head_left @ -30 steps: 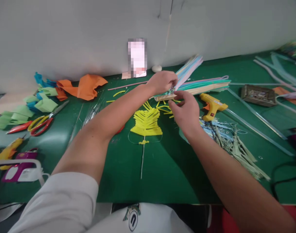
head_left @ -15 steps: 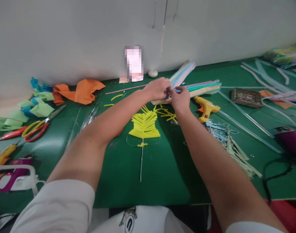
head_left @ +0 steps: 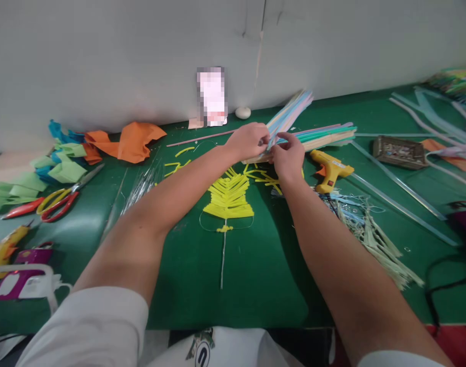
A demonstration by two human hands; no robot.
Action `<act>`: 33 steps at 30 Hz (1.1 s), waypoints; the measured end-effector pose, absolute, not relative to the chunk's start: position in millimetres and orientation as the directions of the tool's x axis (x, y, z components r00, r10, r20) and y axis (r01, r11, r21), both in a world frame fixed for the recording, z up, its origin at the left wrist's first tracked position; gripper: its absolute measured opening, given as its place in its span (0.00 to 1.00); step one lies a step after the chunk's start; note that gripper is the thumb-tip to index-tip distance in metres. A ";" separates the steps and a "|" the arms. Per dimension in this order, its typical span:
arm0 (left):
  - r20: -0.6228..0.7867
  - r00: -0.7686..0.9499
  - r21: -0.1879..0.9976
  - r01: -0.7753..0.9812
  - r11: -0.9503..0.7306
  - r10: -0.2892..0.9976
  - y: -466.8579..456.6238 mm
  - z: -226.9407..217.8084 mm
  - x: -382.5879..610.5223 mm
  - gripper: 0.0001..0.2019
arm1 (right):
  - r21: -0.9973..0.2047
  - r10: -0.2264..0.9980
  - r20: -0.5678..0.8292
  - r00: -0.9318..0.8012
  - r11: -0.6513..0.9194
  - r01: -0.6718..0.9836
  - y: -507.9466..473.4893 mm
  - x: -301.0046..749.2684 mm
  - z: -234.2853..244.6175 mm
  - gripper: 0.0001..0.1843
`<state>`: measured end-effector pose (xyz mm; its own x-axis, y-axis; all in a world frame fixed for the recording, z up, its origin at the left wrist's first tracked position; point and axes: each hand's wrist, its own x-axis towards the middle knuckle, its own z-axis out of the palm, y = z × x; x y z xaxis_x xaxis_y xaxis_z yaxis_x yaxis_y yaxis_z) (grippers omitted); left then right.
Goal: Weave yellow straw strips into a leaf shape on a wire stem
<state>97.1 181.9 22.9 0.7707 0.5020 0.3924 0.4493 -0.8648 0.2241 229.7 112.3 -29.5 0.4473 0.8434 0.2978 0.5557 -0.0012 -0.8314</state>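
Note:
My left hand (head_left: pixel 250 139) is curled closed at the near end of a bundle of pastel craft stems (head_left: pixel 292 113), which look like pipe cleaners. Right beside it my right hand (head_left: pixel 289 155) pinches at the same end, thumb and fingers bent inward. The exact grip of both is partly hidden. A second bundle, of green and cream stems (head_left: pixel 328 136), lies just right of the fingers. Below the hands, flat on the table, rests a yellow leaf shape (head_left: pixel 228 196) of fringed strips on a thin wire stem (head_left: pixel 222 260). Short yellow offcuts (head_left: pixel 269 179) lie scattered around its top.
A yellow glue gun (head_left: pixel 330 171) lies right of my right hand, with clear glue sticks beyond. Farther right sits a small tray (head_left: pixel 400 152). Scissors (head_left: pixel 60 201) and orange paper (head_left: pixel 137 141) are on the left. A phone (head_left: pixel 212 97) leans on the wall.
Both hands stay at the near end of the bundle, with the fingers shifted slightly. The right hand has moved a little to the right. The view has shifted slightly.

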 end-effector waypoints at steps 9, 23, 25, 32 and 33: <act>0.366 0.766 0.221 0.481 -0.849 0.529 175.0 28.9 89.9 0.07 | -0.770 0.847 0.371 0.381 0.050 0.637 105.7 224.8 -25.2 0.22; 0.486 0.679 0.367 0.413 -0.834 0.550 85.3 73.7 -2.0 0.06 | -0.794 0.833 0.357 0.422 0.033 0.607 105.3 222.0 -24.3 0.20; 0.462 0.626 0.460 0.437 -0.773 0.628 67.7 100.3 -20.5 0.04 | -0.809 0.834 0.340 0.435 0.024 0.588 105.1 221.5 -23.6 0.19; 0.581 0.443 0.641 0.269 -0.719 0.683 32.0 176.1 -75.7 0.05 | -0.819 0.836 0.301 0.458 -0.019 0.573 106.4 222.4 -24.0 0.20; 0.623 0.346 0.652 0.266 -0.710 0.701 31.5 178.4 -82.7 0.03 | -0.815 0.837 0.303 0.455 -0.020 0.580 106.6 222.5 -24.0 0.20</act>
